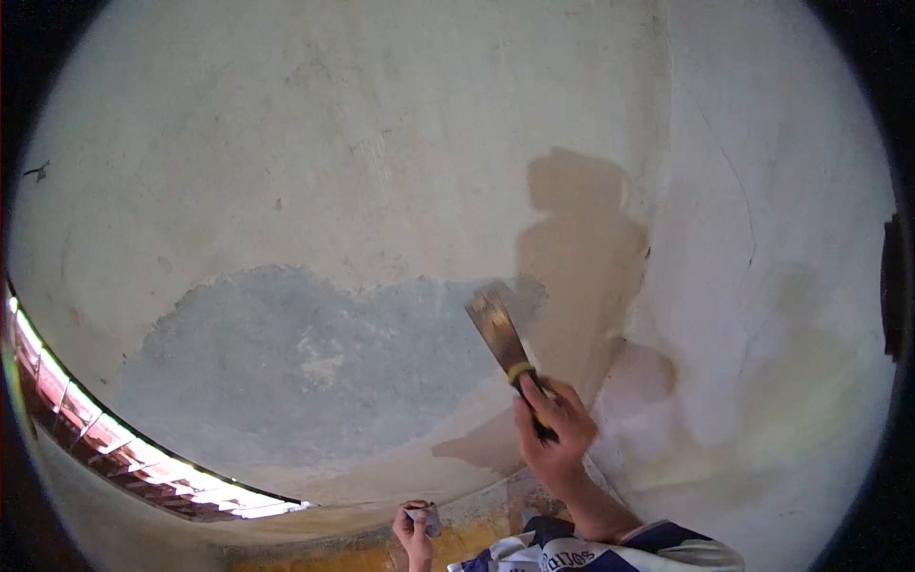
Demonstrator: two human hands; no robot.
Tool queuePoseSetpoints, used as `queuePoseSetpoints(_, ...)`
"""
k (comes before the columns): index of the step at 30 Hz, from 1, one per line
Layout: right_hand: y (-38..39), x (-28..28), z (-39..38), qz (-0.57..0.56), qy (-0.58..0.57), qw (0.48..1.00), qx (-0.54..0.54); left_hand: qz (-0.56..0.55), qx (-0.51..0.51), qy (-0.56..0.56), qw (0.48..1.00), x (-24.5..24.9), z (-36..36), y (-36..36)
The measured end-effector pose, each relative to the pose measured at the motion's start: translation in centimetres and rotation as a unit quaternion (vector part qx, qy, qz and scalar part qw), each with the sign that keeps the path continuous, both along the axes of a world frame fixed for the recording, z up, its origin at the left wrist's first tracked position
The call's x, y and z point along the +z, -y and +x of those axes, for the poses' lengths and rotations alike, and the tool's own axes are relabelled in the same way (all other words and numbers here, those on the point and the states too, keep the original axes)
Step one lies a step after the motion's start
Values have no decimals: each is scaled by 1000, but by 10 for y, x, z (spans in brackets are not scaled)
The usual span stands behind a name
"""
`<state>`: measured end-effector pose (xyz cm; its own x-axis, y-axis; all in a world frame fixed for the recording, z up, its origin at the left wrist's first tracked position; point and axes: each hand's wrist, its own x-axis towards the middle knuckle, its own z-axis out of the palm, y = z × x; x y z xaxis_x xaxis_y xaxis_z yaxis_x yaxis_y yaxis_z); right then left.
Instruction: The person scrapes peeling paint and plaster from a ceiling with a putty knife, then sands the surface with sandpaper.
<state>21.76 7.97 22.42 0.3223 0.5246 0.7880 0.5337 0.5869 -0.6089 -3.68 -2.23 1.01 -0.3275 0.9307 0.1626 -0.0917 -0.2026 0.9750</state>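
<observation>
One putty knife [498, 329], presumably light and stiff-bladed, best gripped by its handle [544, 433], is clasped blade-up by the right hand [564, 440] before the grey patch [286, 372]. Some small pale object [432, 520] is pinched by the left hand [416, 545].

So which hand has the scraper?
The right hand, higher in view, gripping the scraper by its dark handle. The left hand, lower in view, holds a small pale piece instead.
</observation>
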Motion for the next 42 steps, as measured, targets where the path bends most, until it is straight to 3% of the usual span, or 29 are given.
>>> queuePoseSetpoints(8,-21,0,2,-37,2,999,13,-8,-45,-76,996,22,24,-38)
queuePoseSetpoints(11,9,-18,15,-67,-3,998,14,-49,-79,-56,994,26,29,-40)
queuePoseSetpoints(14,-1,-16,11,-65,-11,998,0,-14,-119,-51,991,2,23,-48)
queuePoseSetpoints(17,-24,-6,-7,-62,-38,997,-11,-91,-166,-13,982,27,30,-54)
queuePoseSetpoints(23,2,-22,-7,-34,-35,997,-58,-9,-242,-125,962,21,-3,-71)
queuePoseSetpoints(25,8,-22,-15,-46,-33,997,-53,-19,-253,-106,962,36,-13,-72)
queuePoseSetpoints(29,-26,2,-41,-35,-70,993,-82,10,-288,-149,946,40,-45,-76)
queuePoseSetpoints(32,-5,3,-41,-60,-131,986,-80,91,-245,-224,939,79,-61,-83)
queuePoseSetpoints(35,22,-18,-48,-53,-188,977,-85,59,-191,-256,946,62,-97,-86)
queuePoseSetpoints(36,19,-13,-57,-45,-214,972,-82,42,-223,-216,950,54,-112,-95)
queuePoseSetpoints(39,-24,13,-72,-81,-169,974,-125,130,-237,-255,929,62,-131,-98)
queuePoseSetpoints(42,-10,1,-72,-127,-263,951,-99,190,-275,-329,883,57,-159,-109)
